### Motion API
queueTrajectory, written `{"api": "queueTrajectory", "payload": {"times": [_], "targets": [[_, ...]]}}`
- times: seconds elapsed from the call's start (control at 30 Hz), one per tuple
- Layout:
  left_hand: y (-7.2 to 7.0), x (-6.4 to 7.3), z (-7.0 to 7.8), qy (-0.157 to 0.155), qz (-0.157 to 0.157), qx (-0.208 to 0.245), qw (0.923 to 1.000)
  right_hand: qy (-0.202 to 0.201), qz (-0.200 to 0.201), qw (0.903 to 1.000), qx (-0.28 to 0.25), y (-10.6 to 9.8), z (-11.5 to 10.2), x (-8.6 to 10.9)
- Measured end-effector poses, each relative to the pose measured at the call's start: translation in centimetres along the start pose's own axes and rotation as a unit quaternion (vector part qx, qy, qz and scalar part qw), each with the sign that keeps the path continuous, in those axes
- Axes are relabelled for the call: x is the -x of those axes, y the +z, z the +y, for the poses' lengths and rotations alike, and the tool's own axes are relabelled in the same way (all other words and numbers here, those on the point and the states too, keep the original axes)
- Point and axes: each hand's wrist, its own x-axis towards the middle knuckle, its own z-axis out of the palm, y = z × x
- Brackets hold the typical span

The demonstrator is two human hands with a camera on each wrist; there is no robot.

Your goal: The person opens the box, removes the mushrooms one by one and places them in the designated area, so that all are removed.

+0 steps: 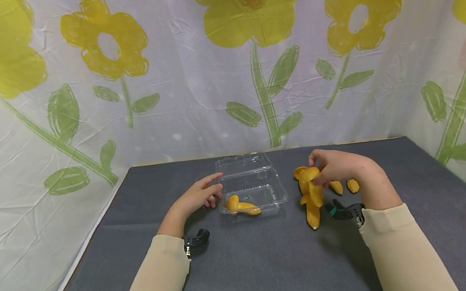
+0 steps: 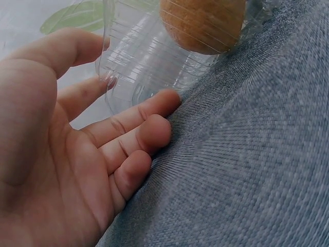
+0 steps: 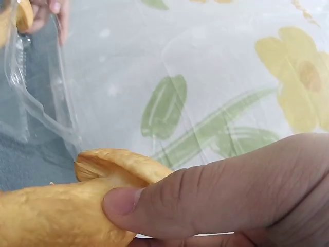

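Note:
A clear plastic clamshell box (image 1: 281,192) stands on the table with its lid raised at the back. One yellow mushroom (image 1: 247,208) lies inside, near the front left corner. My left hand (image 1: 193,200) is at the box's left side, fingers loosely extended, with fingertips (image 2: 108,81) at the clear wall. To the right of the box, my right hand (image 1: 340,164) pinches a yellow mushroom (image 1: 315,192) by its upper part. In the right wrist view, the thumb (image 3: 123,201) presses on this mushroom. Another yellow mushroom (image 1: 313,217) shows behind and below the held one, partly hidden.
Two more yellow pieces, one (image 1: 336,187) and another (image 1: 353,186), lie under and beside the right wrist. Dark grey cloth covers the table (image 1: 248,270). A white curtain (image 1: 192,97) with printed flowers hangs along the back and sides.

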Motion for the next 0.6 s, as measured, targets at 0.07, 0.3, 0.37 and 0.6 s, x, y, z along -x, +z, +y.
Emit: {"api": "queueTrajectory", "payload": {"times": [0.07, 0.3, 0.37, 0.6], "targets": [[0.0, 0.0, 0.0, -0.001, 0.000, 0.000, 1.0000, 0.006, 0.001, 1.0000, 0.000, -0.2, 0.4, 0.1], [0.0, 0.1, -0.1, -0.004, 0.000, 0.002, 1.0000, 0.024, -0.011, 0.9992, -0.029, -0.7, 1.6, 0.6], [0.0, 0.1, 0.0, -0.004, -0.001, 0.000, 1.0000, 0.030, -0.018, 0.9988, -0.033, -0.9, 2.1, 0.8], [0.0, -0.1, 0.1, -0.004, 0.000, -0.002, 1.0000, 0.061, -0.035, 0.9963, -0.049, -1.5, 3.8, 1.2]]}}
